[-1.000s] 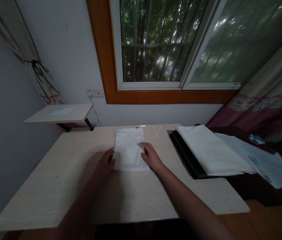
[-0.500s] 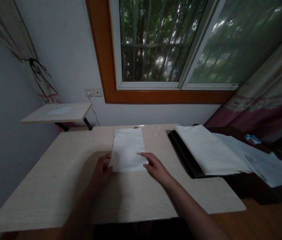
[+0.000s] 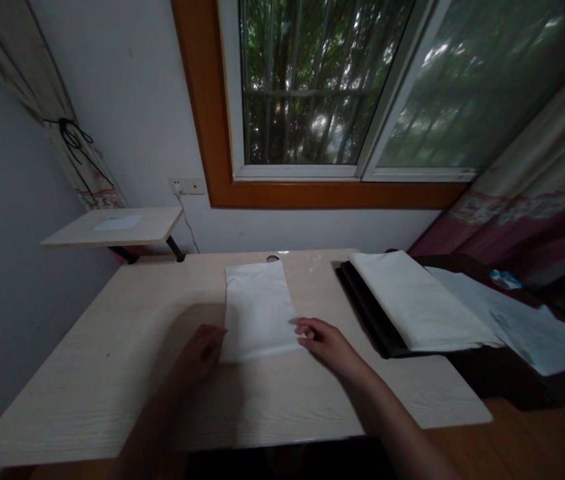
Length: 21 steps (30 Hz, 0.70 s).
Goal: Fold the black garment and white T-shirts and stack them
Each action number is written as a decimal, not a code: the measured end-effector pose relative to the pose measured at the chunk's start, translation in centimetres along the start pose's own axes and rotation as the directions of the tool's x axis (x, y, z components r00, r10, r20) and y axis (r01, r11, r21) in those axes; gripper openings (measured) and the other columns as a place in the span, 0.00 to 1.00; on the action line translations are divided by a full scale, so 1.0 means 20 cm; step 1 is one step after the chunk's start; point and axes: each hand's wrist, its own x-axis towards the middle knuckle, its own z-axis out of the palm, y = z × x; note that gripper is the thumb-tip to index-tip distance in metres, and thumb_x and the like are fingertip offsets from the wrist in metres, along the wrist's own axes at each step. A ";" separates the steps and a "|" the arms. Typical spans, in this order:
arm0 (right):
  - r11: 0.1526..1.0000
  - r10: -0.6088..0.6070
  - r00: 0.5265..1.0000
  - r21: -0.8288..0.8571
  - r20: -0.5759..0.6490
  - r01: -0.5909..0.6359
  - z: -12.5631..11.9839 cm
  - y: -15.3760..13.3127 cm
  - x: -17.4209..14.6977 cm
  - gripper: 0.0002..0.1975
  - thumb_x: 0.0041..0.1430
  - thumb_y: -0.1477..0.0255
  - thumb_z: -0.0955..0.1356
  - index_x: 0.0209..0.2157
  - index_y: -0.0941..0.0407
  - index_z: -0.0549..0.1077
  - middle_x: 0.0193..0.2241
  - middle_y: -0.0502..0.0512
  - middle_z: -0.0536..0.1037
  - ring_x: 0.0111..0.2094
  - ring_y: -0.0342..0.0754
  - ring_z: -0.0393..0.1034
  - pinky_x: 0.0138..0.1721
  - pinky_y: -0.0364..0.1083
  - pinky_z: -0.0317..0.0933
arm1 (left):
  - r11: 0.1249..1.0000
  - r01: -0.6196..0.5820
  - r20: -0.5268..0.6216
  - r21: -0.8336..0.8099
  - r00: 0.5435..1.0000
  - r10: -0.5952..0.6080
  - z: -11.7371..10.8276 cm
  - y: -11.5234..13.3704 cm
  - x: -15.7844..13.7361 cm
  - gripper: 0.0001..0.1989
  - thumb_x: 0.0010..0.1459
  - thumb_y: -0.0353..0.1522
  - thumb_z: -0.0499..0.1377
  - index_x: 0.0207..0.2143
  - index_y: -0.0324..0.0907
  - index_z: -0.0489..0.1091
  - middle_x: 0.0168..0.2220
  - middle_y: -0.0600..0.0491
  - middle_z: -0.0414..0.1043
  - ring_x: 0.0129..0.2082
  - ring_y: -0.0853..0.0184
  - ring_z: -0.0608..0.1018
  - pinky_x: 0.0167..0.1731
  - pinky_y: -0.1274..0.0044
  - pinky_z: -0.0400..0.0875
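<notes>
A white cloth (image 3: 259,310), a flat rectangle with soft creases, lies slightly skewed on the pale wooden desk (image 3: 87,393). At its left edge, close to the near corner, my left hand (image 3: 207,347) is closed, with curled fingers and the fingertips on the edge. My right hand (image 3: 325,340) pinches the cloth's right edge near the other near corner, thumb below the bent fingers. Part of that corner is hidden behind the right fingers.
To the right, a stack of white fabric (image 3: 422,307) rests on a black folder-like item (image 3: 365,313). Beyond it a pale printed sheet (image 3: 522,320) hangs over a dark surface. A small raised shelf (image 3: 147,227) stands at the back left, below a wall socket (image 3: 185,186).
The cloth has slid toward me and turned a little, uncovering a round hole at the desk's back edge. My right hand has moved right and nearer; my left fingers have curled in.
</notes>
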 end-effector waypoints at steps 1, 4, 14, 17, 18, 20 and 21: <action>0.998 0.003 1.000 -0.056 0.025 -0.002 -0.01 -0.01 -0.01 0.18 0.58 0.63 0.71 0.49 0.54 0.80 0.35 0.53 0.80 0.33 0.47 0.72 0.37 0.46 0.67 | 0.999 -0.029 0.011 0.027 1.000 0.029 -0.01 0.01 0.00 0.13 0.63 0.32 0.56 0.49 0.48 0.74 0.47 0.48 0.74 0.45 0.61 0.78 0.47 0.67 0.76; 0.976 -0.009 1.000 -0.219 0.014 0.012 -0.02 -0.06 -0.01 0.17 0.63 0.64 0.67 0.48 0.54 0.81 0.35 0.55 0.82 0.34 0.50 0.75 0.38 0.48 0.70 | 0.990 -0.087 0.007 0.110 0.996 0.087 -0.02 0.05 0.04 0.14 0.65 0.31 0.54 0.48 0.49 0.75 0.46 0.48 0.75 0.47 0.61 0.78 0.49 0.68 0.76; 0.688 -0.315 0.949 -0.687 0.007 0.234 0.42 -0.17 0.33 0.25 0.66 0.77 0.60 0.63 0.63 0.68 0.65 0.67 0.66 0.67 0.56 0.58 0.67 0.56 0.55 | 0.876 -0.178 0.014 0.448 0.981 0.193 0.33 0.26 0.42 0.26 0.62 0.23 0.48 0.62 0.36 0.66 0.65 0.42 0.66 0.67 0.57 0.65 0.67 0.59 0.60; 0.641 -0.287 0.956 -0.732 0.053 0.233 0.51 -0.10 0.36 0.25 0.68 0.75 0.60 0.65 0.65 0.64 0.68 0.68 0.61 0.70 0.58 0.52 0.69 0.59 0.51 | 0.849 -0.111 0.013 0.517 0.993 0.121 0.43 0.22 0.48 0.25 0.65 0.25 0.47 0.62 0.34 0.64 0.66 0.39 0.63 0.68 0.54 0.63 0.66 0.57 0.59; 0.632 -0.279 0.959 -0.742 0.053 0.225 0.52 -0.07 0.36 0.25 0.69 0.73 0.60 0.65 0.64 0.64 0.68 0.68 0.60 0.70 0.59 0.51 0.69 0.60 0.50 | 0.840 -0.086 0.004 0.535 0.995 0.099 0.44 0.20 0.49 0.25 0.66 0.26 0.46 0.63 0.34 0.64 0.66 0.38 0.63 0.68 0.53 0.63 0.66 0.56 0.58; 0.619 -0.273 0.962 -0.759 0.033 0.202 0.52 -0.03 0.35 0.25 0.71 0.70 0.60 0.66 0.62 0.64 0.69 0.66 0.59 0.71 0.58 0.50 0.69 0.61 0.49 | 0.825 -0.044 -0.031 0.563 0.997 0.074 0.46 0.14 0.48 0.24 0.68 0.28 0.46 0.64 0.35 0.63 0.67 0.39 0.62 0.68 0.53 0.63 0.66 0.55 0.56; 0.615 -0.271 0.962 -0.765 0.023 0.192 0.50 -0.02 0.34 0.25 0.72 0.69 0.59 0.66 0.61 0.63 0.69 0.65 0.59 0.71 0.58 0.50 0.69 0.61 0.49 | 0.820 -0.031 -0.048 0.571 0.996 0.071 0.45 0.12 0.47 0.24 0.69 0.30 0.45 0.64 0.36 0.63 0.67 0.39 0.62 0.69 0.54 0.62 0.67 0.55 0.55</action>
